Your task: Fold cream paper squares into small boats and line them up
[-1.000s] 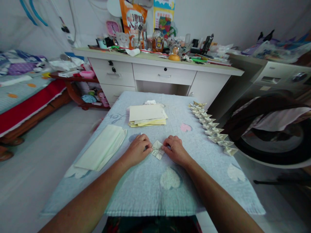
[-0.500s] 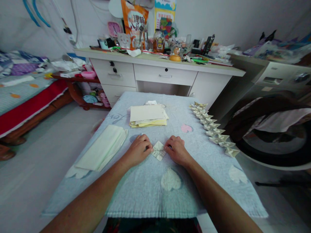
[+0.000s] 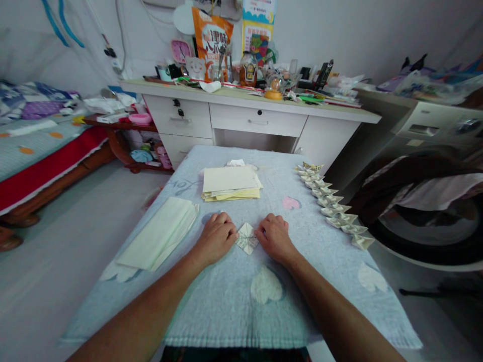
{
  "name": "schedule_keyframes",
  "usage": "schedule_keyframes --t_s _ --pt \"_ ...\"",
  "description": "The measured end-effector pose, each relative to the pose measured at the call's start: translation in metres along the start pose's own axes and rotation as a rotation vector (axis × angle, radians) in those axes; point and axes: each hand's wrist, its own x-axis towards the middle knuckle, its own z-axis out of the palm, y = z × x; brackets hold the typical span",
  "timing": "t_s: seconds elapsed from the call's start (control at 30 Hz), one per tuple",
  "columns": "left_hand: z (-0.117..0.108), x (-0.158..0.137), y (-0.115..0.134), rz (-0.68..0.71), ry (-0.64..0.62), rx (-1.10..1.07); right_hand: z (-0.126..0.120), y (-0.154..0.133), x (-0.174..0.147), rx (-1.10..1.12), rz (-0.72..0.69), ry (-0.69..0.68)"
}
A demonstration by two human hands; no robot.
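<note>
Nearest, the hem of a pale blue tablecloth (image 3: pixel 211 322), with a large white heart (image 3: pixel 267 285) printed a little farther in. Beyond that, between two bare hands, a small folded paper square (image 3: pixel 247 239), flat on the cloth and turned corner-up like a diamond, with creases meeting at its middle and faint printing across it. At its left corner, the left hand (image 3: pixel 219 235), fingers mostly curled in, tips touching the paper edge; at the opposite corner, the right hand (image 3: pixel 274 236), likewise curled nearly closed and touching. Cannot tell pinching from mere pressing for either one. To the left, well apart from the square, long pale sheets (image 3: pixel 158 234) laid aslant. Along the right side, a slanting row of folded paper boats (image 3: pixel 334 210), running away toward the far edge. Past the hands, a stack of cream and yellow papers (image 3: pixel 231 180), then a crumpled white scrap (image 3: pixel 236 163) just behind. Off the table, at right, a washing machine (image 3: pixel 426 120) with dark and pale cloth in its round opening; at left, a bed (image 3: pixel 53 136) with a red border. Farthest, a white desk (image 3: pixel 260 121), crowded on top with a jar (image 3: pixel 248 70), a pink clock (image 3: pixel 180 51) and an orange bag (image 3: pixel 211 37).
</note>
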Motion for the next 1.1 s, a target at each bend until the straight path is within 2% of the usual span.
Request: schedule_keyframes --t_s 0.4,0.63,1.1 --pt "0.0033 -0.0012 0.0045 -0.069 -0.003 0.073 -0.0062 -0.0078 -0.0004 -0.058 0.064 -0.046" --pt "0.0011 -0.0013 0.01 -0.094 0.006 0.097 -0.0036 -0.0071 -0.0011 -0.065 0.061 -0.029" --pt "-0.0014 -0.0022 0.0003 -0.097 -0.01 0.038 -0.0045 -0.0076 -0.0008 -0.052 0.075 -0.032"
